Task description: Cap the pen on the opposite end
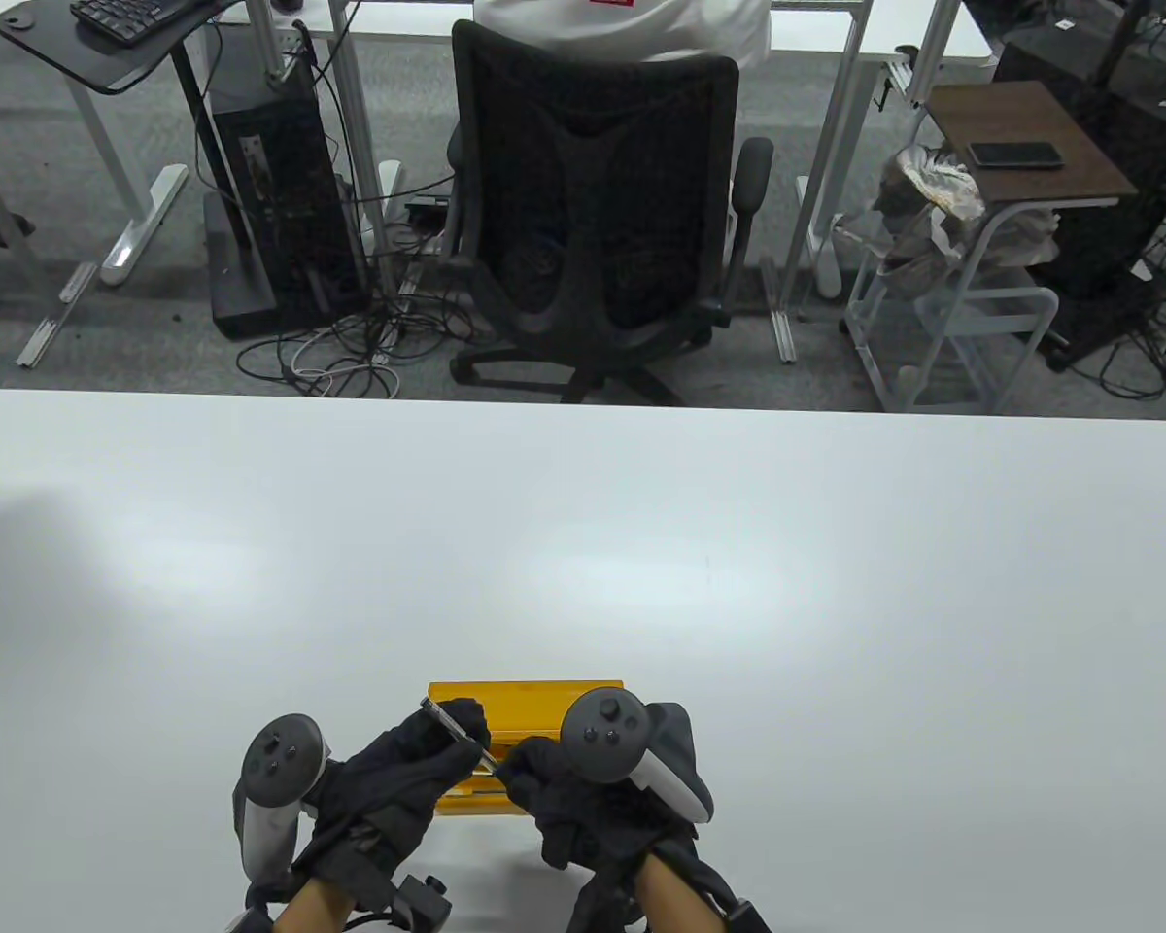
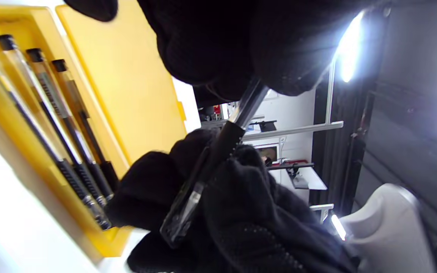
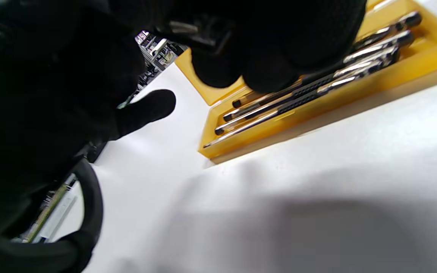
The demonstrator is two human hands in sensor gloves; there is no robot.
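A slim pen (image 1: 457, 731) is held slantwise between both hands above an open yellow pen case (image 1: 525, 696). My left hand (image 1: 434, 746) grips the pen's clear barrel (image 2: 252, 99) near its upper end. My right hand (image 1: 528, 768) grips the dark cap with a clear clip (image 2: 199, 178), which sits over the pen's lower end. I cannot tell how far the cap is pushed on. In the right wrist view my right fingers (image 3: 279, 49) close around a dark part, mostly hidden.
The case tray (image 2: 89, 227) holds several more pens (image 2: 63, 129) side by side, also in the right wrist view (image 3: 317, 89). Its lid (image 2: 127, 98) lies open flat. The white table (image 1: 583, 544) stretches beyond; an office chair (image 1: 593, 194) stands past its far edge.
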